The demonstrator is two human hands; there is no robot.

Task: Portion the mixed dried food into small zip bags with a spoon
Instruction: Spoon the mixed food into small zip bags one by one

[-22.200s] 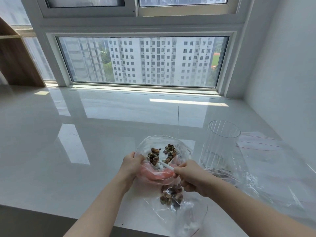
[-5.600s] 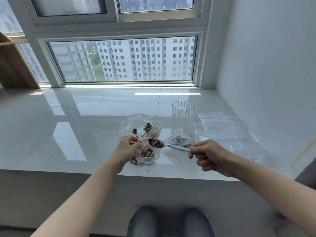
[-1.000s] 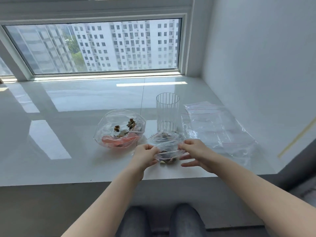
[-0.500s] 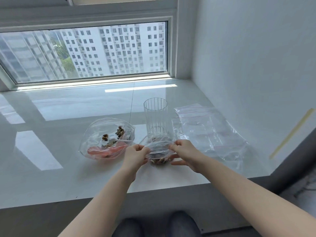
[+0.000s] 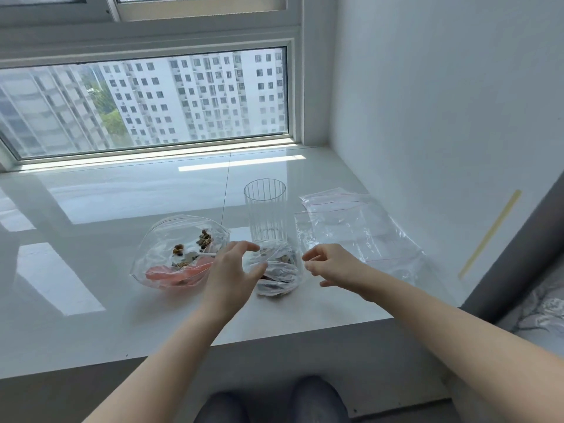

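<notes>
A glossy white stone surface (image 5: 91, 300) runs under the window; at its right lies a flat pile of clear, crinkly empty zip bags (image 5: 360, 227) with thin red seal lines. Left of centre sits a large, puffed-open clear bag (image 5: 171, 239) with a pink band, holding a little mixed dried food (image 5: 204, 238), and just right of it a tall ribbed clear cup (image 5: 266, 209) stands upright. Near the cup's foot slumps the small filled zip bag (image 5: 279, 274), crumpled, between the left hand (image 5: 233, 276) and right hand (image 5: 334, 264), both loosely spread and grasping nothing.
</notes>
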